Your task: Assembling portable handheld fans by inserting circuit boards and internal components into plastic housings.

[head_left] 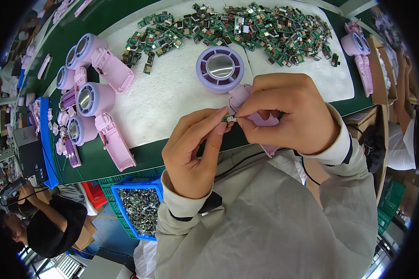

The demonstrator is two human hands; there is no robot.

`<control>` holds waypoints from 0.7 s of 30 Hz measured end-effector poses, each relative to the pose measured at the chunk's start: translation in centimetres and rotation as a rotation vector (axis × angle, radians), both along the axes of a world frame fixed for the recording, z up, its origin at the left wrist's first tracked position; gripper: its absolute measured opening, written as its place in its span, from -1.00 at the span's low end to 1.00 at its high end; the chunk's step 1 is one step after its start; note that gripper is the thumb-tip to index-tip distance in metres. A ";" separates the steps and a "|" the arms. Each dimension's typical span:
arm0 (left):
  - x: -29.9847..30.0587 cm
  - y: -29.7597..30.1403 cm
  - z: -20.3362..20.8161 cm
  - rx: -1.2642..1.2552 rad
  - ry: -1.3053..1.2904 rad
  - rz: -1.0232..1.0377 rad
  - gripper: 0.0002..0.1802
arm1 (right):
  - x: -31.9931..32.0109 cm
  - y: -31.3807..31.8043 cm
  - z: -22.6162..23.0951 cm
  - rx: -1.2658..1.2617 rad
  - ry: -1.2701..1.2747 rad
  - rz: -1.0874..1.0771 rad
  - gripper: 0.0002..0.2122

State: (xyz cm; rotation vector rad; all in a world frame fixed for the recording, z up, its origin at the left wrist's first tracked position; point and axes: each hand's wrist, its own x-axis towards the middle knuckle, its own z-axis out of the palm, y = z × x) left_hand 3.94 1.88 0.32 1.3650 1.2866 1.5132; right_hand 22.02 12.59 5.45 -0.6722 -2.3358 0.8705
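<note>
My left hand (193, 151) pinches a small green circuit board (228, 118) between thumb and fingers. My right hand (291, 114) is closed, its thumb and forefinger pressed together at the board's right edge. Whatever sits between those right fingertips is too small to name. Just beyond and beneath both hands lies a handheld fan, its round lilac head (219, 69) face up with a silvery centre. The fan's pink handle (239, 96) is partly hidden under my right hand.
Loose circuit boards (246, 30) are heaped across the far side of the white foam sheet (167, 93). More lilac fans (95, 99) and open pink handles (116, 142) stand at left. A blue crate (139, 209) of small parts is below the table edge. A person (56, 223) sits at lower left.
</note>
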 end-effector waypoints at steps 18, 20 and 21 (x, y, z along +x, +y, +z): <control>-1.2 -0.1 0.5 -0.084 -0.045 -0.150 -0.67 | 0.7 0.9 -0.5 0.092 0.025 0.170 -0.87; -1.2 -0.1 0.3 -0.116 -0.142 -0.168 -0.67 | 0.8 0.7 -0.3 0.031 -0.015 0.127 -0.90; -1.3 0.0 0.1 -0.113 -0.164 -0.179 -0.67 | 0.8 0.6 -0.2 0.000 -0.036 0.105 -0.91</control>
